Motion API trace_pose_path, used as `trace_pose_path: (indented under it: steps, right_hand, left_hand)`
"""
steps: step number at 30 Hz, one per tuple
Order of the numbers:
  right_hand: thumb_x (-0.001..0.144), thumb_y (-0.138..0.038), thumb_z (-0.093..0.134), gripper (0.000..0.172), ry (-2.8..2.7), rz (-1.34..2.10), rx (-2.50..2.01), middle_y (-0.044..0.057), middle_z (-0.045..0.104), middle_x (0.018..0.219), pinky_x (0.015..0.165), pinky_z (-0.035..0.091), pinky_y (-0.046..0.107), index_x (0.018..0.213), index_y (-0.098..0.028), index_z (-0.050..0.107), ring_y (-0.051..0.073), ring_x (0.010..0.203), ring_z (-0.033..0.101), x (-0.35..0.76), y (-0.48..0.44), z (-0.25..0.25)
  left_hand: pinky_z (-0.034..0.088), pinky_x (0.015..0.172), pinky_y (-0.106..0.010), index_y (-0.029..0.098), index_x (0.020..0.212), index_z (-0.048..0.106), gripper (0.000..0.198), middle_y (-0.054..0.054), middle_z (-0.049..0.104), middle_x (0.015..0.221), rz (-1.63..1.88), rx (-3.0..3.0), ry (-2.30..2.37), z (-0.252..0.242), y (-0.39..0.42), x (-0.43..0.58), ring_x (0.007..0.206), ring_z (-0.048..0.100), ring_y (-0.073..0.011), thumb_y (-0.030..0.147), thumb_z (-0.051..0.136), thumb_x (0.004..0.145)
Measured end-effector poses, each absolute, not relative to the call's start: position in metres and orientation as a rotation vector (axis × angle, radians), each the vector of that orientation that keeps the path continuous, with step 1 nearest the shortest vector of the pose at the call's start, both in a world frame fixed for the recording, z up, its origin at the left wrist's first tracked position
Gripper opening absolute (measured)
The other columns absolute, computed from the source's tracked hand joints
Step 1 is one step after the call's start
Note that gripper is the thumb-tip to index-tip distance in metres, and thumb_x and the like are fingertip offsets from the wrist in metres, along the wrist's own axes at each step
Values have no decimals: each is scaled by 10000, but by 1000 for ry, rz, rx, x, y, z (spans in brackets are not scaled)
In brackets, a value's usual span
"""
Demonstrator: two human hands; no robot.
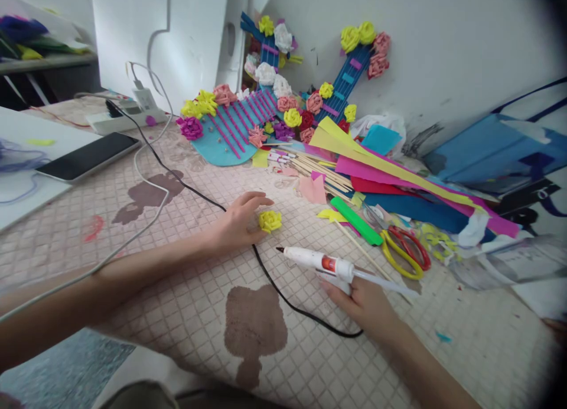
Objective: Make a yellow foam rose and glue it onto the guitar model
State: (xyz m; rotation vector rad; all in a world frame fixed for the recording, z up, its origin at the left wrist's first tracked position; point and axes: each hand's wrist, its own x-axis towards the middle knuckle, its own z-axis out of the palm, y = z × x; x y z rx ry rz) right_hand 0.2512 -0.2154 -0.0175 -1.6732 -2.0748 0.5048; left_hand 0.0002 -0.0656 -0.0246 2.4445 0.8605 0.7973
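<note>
In the middle of the table, my left hand [243,222] curves around a small yellow paper flower [270,221], its fingers and thumb closed about the near side. A white hot glue gun [316,261] is gripped in my right hand [365,308]. Its dark nozzle points left, a little below and right of the flower, without touching it. A clear glue stick sticks out of the back of the gun. The gun's black cord [287,299] runs across the table and under my left hand. My right fingers are partly hidden behind the gun.
Paper-flower-trimmed guitar shapes [225,138] lean at the back. Right of my hands lie scissors [405,252], a green cutter [357,221], wooden sticks [321,171] and coloured paper sheets [398,161]. On the left are a phone [91,156] and a power strip [126,120]; a white cable crosses my left forearm.
</note>
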Motion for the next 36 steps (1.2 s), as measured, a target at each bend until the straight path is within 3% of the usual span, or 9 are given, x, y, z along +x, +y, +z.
trace_pose_path:
  steps: [5,13,21,36]
  right_hand:
    - [876,-388,490,239,-2076,510,-1659,50,680,861,604,495,281,964,-192,595,204,762,634,252,-215,-19]
    - [878,-399,480,244,-2076,513,-1678,45,670,814,580,481,273,935,-196,601,198,729,624,251,-215,-17]
    - [876,-400,481,238,-2061,515,-1684,44,676,819,578,481,277,919,-197,597,200,724,628,250,-215,-17]
    - [874,-418,487,269,-1900,404,-1689,43,672,789,620,496,296,911,-192,628,208,713,622,234,-211,-12]
  left_hand:
    - [376,1025,-463,145,1243,436,618,-130,502,1264,610,2452,834,-17,-59,2,1204,456,-263,141,627,655]
    - [448,926,-408,156,1174,482,483,-105,593,1147,618,2409,789,-19,-54,6,1070,560,-223,136,575,701]
    - [524,772,-291,147,1189,482,493,-113,600,1124,638,2184,784,-21,-53,5,994,610,-182,140,589,707]
    - [546,759,-324,177,1237,437,512,-114,595,1140,680,2078,707,-13,-47,-3,976,618,-183,228,618,760]
